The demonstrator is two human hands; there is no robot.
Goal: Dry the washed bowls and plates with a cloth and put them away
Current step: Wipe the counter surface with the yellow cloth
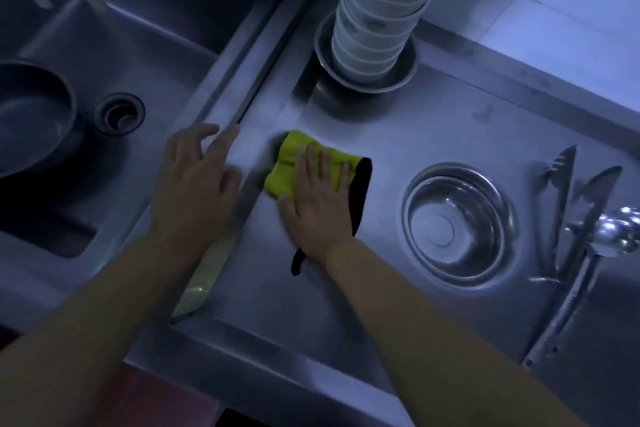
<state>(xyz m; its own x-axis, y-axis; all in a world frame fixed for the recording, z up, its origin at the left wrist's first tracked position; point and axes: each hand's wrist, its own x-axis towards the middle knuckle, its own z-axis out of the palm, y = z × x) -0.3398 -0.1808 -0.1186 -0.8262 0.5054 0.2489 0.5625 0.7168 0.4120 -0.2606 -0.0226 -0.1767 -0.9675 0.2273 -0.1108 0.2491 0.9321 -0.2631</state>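
Observation:
A yellow cloth with a black edge [287, 166] lies on the steel counter [346, 288]. My right hand [318, 198] presses flat on the cloth with straight fingers. My left hand [197, 180] rests open on the raised ridge between sink and counter, holding nothing. A tall stack of white bowls [381, 10] stands on metal plates [367, 80] at the back of the counter. To the right of the cloth sits a steel bowl [457, 222], upright.
A sink [131, 80] lies to the left, with a drain [119, 114] and a dark metal pot [31, 118] in it. Metal tongs [561, 204] and a ladle [616, 232] lie at the counter's right edge. White tiles are at the back right.

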